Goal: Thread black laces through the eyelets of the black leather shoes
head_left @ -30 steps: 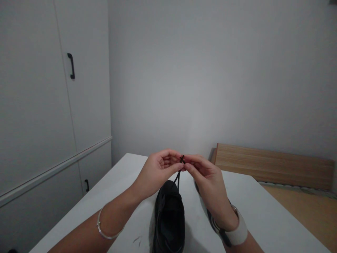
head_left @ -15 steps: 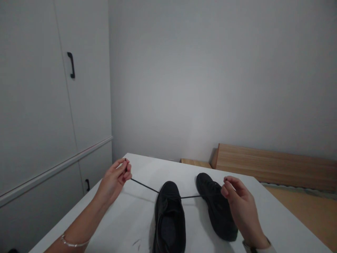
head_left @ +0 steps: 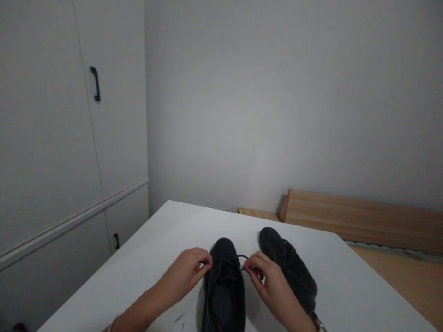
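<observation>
A black lace-up shoe (head_left: pixel 221 299) stands upright on the white table, toe pointing away and opening towards me. My left hand (head_left: pixel 198 266) is closed in a pinch at its left side, near the front eyelets; whatever lies between those fingertips is hidden. On the other side, my right hand (head_left: pixel 260 269) pinches the black shoelace (head_left: pixel 242 256), which bows in a small loop from the shoe's right edge. The second black shoe (head_left: pixel 292 267) rests at an angle to the right, partly covered by my right hand and forearm.
The white table (head_left: pixel 194 219) carries both shoes, with dark marks near its front. At the left stands a white cabinet (head_left: pixel 121 115) with black handles. A wooden board (head_left: pixel 346 212) lies behind the table at the right, before a grey wall (head_left: pixel 259 115).
Both hands have moved inward from far out on either side to the near shoe. The shoelace, earlier stretched taut both ways, now hangs slack at the right; its left strand no longer shows.
</observation>
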`<state>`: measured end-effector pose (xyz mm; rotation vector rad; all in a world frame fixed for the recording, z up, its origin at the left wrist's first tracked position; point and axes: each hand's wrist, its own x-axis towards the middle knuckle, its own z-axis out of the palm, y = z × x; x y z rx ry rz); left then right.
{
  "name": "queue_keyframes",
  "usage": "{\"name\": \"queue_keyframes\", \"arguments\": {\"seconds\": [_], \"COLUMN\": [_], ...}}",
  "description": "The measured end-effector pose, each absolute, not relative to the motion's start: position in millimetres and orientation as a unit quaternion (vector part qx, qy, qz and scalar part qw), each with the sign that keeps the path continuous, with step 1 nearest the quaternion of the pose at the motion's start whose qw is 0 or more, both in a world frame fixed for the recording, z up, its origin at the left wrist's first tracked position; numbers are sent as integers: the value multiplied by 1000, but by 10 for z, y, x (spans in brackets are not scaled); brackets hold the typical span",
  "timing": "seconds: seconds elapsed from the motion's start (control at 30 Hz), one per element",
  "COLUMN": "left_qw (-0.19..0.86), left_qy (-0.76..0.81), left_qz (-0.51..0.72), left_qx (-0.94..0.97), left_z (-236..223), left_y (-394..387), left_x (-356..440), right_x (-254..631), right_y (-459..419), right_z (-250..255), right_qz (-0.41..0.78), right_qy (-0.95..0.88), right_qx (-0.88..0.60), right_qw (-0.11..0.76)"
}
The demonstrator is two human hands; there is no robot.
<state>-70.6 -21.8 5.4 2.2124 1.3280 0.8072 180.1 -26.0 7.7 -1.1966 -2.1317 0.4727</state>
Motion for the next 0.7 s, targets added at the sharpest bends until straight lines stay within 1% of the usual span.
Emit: {"name": "queue_keyframes", "arguments": {"seconds": [0.17, 0.27, 0.37, 0.43, 0.47, 0.6, 0.7], "left_qw": [230, 242, 191, 144, 136, 189, 208], "left_qy": [477, 476, 474, 482, 485, 498, 508], "left_qz": [285, 281, 303, 321, 323, 299, 294], "left_qx": [799, 798, 804, 803, 801, 792, 783], "left_z": [31, 54, 50, 30, 16, -22, 30], "left_y": [-225, -233, -234, -230, -229, -255, -331], "left_x": [-665, -639, -604, -586, -579, -543, -484], "right_x": [1763, 1756, 1755, 1748, 1742, 1692, 1619], "right_y": [-233, -213, -213, -232, -249, -352, -419], "right_z": [-30, -75, -93, -75, -56, 83, 201], "right_qz": [185, 155, 137, 168, 184, 202, 173], "right_qy": [-810, -809, -801, -793, -791, -798, -814], "right_qx": [-455, -460, -481, -484, -480, -470, -487], "right_qw": [321, 331, 330, 329, 331, 320, 265]}}
